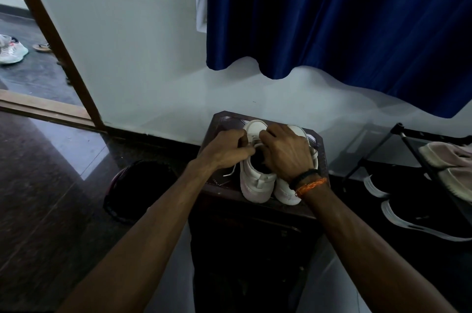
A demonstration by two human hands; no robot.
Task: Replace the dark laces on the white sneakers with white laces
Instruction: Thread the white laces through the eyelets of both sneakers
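Both hands [229, 146] on sneakers [256, 179] near stool's front edge [229, 191]

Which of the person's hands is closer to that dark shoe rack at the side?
The right hand, nearer the shoe rack. It rests over the white sneakers, on their rack side. The left hand grips a white lace on their far side.
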